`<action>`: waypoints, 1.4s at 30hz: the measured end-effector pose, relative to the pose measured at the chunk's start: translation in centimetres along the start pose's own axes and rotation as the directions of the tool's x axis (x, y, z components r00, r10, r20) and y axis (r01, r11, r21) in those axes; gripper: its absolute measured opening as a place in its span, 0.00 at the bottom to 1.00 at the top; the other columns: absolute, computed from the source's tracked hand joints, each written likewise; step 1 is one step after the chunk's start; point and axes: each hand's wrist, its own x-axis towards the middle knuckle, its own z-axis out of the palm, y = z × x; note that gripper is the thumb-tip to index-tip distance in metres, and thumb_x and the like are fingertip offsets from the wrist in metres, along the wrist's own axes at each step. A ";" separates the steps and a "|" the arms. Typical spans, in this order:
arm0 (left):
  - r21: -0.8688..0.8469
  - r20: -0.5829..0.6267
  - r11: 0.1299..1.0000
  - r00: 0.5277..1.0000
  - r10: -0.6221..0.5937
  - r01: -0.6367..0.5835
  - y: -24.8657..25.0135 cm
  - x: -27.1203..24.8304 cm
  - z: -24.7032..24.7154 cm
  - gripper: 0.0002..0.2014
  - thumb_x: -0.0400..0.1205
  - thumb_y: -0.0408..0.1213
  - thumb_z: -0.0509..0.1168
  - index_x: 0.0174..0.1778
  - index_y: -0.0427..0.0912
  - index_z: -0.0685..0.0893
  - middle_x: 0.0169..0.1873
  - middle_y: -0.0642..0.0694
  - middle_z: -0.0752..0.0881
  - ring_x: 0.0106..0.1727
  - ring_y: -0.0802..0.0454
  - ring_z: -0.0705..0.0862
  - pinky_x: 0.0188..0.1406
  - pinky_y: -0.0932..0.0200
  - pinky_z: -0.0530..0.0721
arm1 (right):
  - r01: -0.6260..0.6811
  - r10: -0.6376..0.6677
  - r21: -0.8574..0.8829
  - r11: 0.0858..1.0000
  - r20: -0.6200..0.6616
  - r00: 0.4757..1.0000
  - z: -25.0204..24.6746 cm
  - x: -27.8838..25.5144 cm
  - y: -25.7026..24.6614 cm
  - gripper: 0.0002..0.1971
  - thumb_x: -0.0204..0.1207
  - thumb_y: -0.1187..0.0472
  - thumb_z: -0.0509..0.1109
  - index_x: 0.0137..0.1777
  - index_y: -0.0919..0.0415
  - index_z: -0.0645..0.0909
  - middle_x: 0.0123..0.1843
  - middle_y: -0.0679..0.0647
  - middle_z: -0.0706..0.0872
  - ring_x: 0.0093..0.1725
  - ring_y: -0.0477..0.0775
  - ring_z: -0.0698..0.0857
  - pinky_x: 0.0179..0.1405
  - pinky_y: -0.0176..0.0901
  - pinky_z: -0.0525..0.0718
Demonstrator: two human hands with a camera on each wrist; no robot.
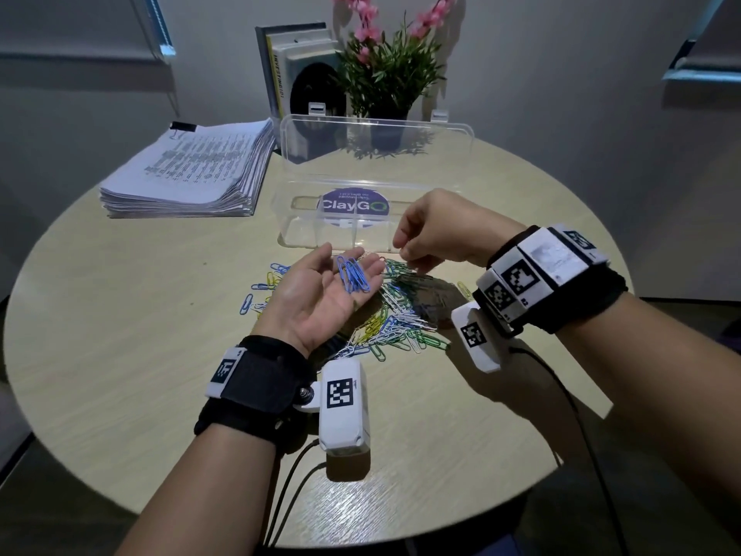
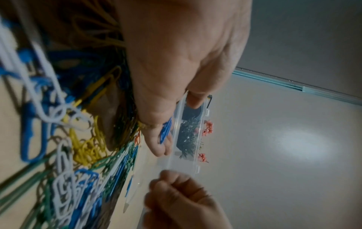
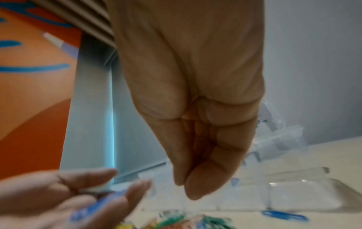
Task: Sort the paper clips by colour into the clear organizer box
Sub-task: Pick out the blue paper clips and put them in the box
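Observation:
My left hand (image 1: 353, 254) lies palm up and open over the table, with several blue paper clips (image 1: 353, 274) resting across its fingers; the same blue clips (image 2: 165, 131) show in the left wrist view. Under and to the right of it spreads a mixed pile of clips (image 1: 401, 315) in blue, white, green and yellow. My right hand (image 1: 405, 250) hovers just right of the left fingertips, above the pile, fingers curled with thumb and fingertips (image 3: 186, 186) pressed together; no clip shows between them. The clear organizer box (image 1: 304, 230) stands behind the hands, its lid (image 1: 377, 146) upright.
A thick stack of printed papers (image 1: 192, 170) lies at the back left of the round wooden table (image 1: 120, 395). Books (image 1: 288, 62) and a potted plant with pink flowers (image 1: 385, 66) stand behind the box. Loose blue and yellow clips (image 1: 256, 294) lie left of the pile.

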 end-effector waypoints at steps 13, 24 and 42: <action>0.007 -0.050 0.996 0.995 0.090 -0.089 0.1 -0.3 -0.4 0.09 0.82 0.20 0.54 0.55 0.27 0.76 0.42 0.33 0.84 0.44 0.46 0.86 0.45 0.55 0.87 | -0.052 0.093 -0.504 0.862 0.057 0.994 1.6 0.4 1.4 0.03 0.70 0.60 0.74 0.40 0.59 0.87 0.34 0.53 0.85 0.38 0.54 0.82 0.31 0.39 0.80; -0.005 -0.024 0.995 0.994 0.104 -0.104 -0.1 -0.5 -0.1 0.10 0.84 0.18 0.50 0.50 0.29 0.76 0.44 0.32 0.84 0.33 0.46 0.91 0.31 0.57 0.89 | -0.124 0.146 -0.303 0.945 0.050 0.988 -1.1 0.6 1.6 0.07 0.73 0.76 0.68 0.46 0.68 0.84 0.39 0.64 0.87 0.47 0.67 0.91 0.49 0.60 0.89; -0.046 -0.070 0.995 0.994 0.081 -0.084 0.7 0.4 -1.0 0.11 0.82 0.21 0.50 0.50 0.34 0.76 0.45 0.33 0.81 0.46 0.42 0.84 0.40 0.48 0.88 | -0.052 0.045 -0.640 0.767 -0.028 0.999 2.8 4.6 -0.7 0.18 0.68 0.58 0.80 0.54 0.68 0.87 0.49 0.62 0.89 0.42 0.54 0.81 0.38 0.42 0.79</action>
